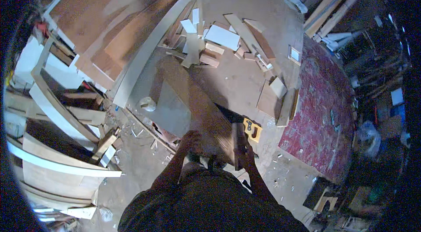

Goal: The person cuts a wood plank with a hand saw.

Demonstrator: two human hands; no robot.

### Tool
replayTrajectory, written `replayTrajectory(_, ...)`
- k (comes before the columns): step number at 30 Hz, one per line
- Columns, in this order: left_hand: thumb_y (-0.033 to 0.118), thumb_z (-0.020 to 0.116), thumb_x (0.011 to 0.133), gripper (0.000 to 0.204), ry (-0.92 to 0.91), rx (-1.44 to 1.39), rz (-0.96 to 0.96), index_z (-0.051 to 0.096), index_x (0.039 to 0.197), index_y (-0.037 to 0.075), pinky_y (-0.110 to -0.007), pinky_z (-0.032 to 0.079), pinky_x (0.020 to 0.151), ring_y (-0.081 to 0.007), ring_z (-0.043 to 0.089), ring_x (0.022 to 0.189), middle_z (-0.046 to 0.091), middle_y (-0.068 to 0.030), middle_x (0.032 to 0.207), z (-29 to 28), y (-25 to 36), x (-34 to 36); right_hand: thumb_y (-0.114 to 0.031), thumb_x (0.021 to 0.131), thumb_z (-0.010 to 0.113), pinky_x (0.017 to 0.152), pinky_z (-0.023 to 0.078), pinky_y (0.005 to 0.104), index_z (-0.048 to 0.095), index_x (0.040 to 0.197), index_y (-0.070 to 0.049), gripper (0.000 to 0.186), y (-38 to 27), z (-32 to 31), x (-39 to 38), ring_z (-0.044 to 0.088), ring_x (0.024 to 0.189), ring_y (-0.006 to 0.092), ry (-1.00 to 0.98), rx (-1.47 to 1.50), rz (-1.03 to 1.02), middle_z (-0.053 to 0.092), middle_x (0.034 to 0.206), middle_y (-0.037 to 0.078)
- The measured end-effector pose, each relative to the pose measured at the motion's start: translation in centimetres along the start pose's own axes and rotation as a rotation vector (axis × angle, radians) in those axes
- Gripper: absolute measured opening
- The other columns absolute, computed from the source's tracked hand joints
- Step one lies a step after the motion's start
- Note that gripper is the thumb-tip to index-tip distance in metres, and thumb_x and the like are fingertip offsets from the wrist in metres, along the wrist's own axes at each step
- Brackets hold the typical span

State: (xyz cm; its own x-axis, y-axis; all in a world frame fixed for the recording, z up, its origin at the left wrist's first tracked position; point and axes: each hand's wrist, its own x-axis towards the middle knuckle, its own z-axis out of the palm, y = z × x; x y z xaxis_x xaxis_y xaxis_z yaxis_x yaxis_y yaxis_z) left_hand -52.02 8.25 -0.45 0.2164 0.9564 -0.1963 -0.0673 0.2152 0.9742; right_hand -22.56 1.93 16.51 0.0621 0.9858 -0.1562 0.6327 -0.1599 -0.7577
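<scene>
A long brown wooden board (199, 105) slants across the worktable toward my body. At its near left edge, my left hand (190, 141) is closed on the board. My right hand (248, 151) grips a short, narrow wood piece (238, 142) from its right side, at the board's near right end. Some of the right fingers are hidden behind that piece. Just beyond the right hand lies a handsaw with a yellow handle (253, 130), its dark blade partly covered by the long board.
Wood offcuts and a white panel (222, 36) lie scattered on the far part of the worktable (258, 1). A roll of tape (147, 104) sits left of the board. To the right is a worn red panel (320, 113). Curved wooden parts (63, 111) are stacked at left.
</scene>
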Motion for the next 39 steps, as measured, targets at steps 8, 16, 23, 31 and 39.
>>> replayTrajectory(8,0.029,0.054,0.094,0.029,0.065,-0.196,-0.326,0.058,0.111,0.005,-0.03,0.052,0.07,-0.0184,0.064,0.086,0.064,-0.0076,0.1,-3.1,5.1,-10.1,-0.04,0.064,0.077,0.093,0.04,0.0481,0.04,0.136,-0.007,0.087,-5.5,7.3,7.6,0.049,0.113,0.0393,-0.212,-0.158,-0.325,0.052,0.123,0.024)
replayTrajectory(16,0.03,0.053,0.094,0.033,0.49,-0.359,-0.369,0.053,0.117,0.007,-0.03,0.052,0.068,-0.017,0.063,0.085,0.064,-0.0073,0.104,-7.9,7.8,-18.2,-0.034,0.07,0.07,0.097,0.037,0.0558,0.031,0.141,-0.029,0.081,-7.1,9.3,21.4,0.038,0.125,0.0354,0.037,-0.616,0.027,0.035,0.142,0.01)
replayTrajectory(23,0.029,0.055,0.093,0.033,0.672,-0.483,-0.433,0.053,0.117,0.006,-0.032,0.052,0.069,-0.0187,0.063,0.087,0.064,-0.0095,0.106,-7.7,8.4,-22.9,-0.028,0.077,0.06,0.1,0.031,0.0591,0.015,0.146,-0.033,0.083,-5.7,10.1,25.7,0.032,0.132,0.0364,0.058,-0.765,0.131,0.03,0.146,0.011)
replayTrajectory(31,0.03,0.056,0.093,0.034,0.66,-0.464,-0.467,0.053,0.118,0.007,-0.034,0.052,0.071,-0.0207,0.063,0.089,0.064,-0.0098,0.107,-6.4,8.6,-23.4,-0.024,0.082,0.057,0.103,0.027,0.0607,0.02,0.147,-0.021,0.074,-1.1,12.7,28.8,0.032,0.133,0.035,-0.035,-0.471,-0.07,0.029,0.146,0.018)
replayTrajectory(39,0.022,0.053,0.092,0.037,0.554,-0.391,-0.39,0.047,0.124,0.004,-0.035,0.054,0.075,-0.0256,0.064,0.097,0.061,-0.0135,0.115,-6.7,9.5,-19.5,-0.047,0.07,0.072,0.099,0.026,0.0593,0.03,0.14,-0.009,0.09,-6.4,14.9,16.5,0.034,0.123,0.0442,0.146,-0.642,-0.402,0.035,0.137,0.023)
